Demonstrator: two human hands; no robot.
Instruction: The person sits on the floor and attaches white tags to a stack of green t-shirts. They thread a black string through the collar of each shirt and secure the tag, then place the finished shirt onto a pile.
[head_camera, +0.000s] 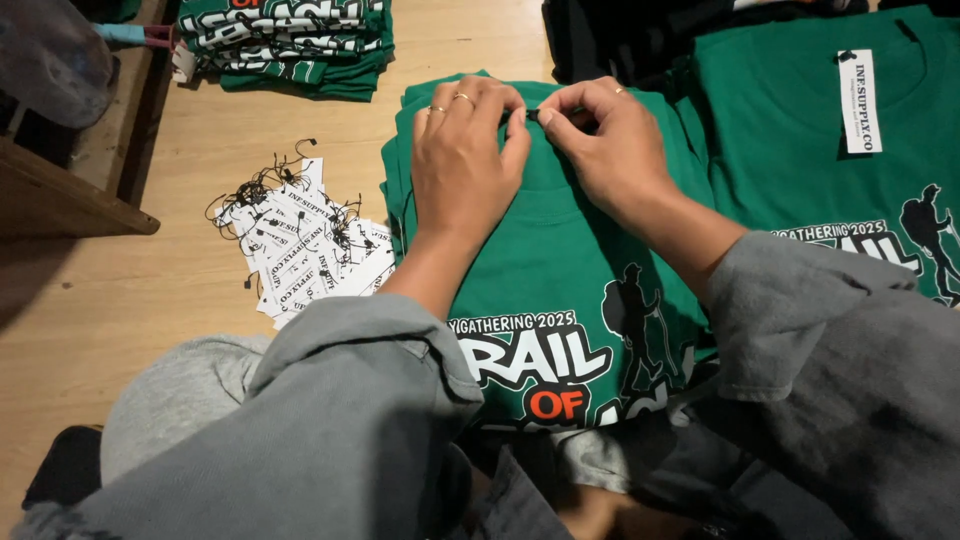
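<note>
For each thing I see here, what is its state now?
Left hand: pressing on the green printed T-shirt, which lies flat.
Right hand: pinching a small black fastener at the collar.
White paper tags: loose heap.
Folded green shirts: stacked.
Right green shirt: tagged.

Green T-shirt (560, 240): matt knit cloth, with a smooth white, black and orange print. Floor (200, 130): pale wood, smooth, low sheen. Hang tags (300, 250): matt white paper on thin black string. Sleeves (830, 350): grey matt woven cloth.
</note>
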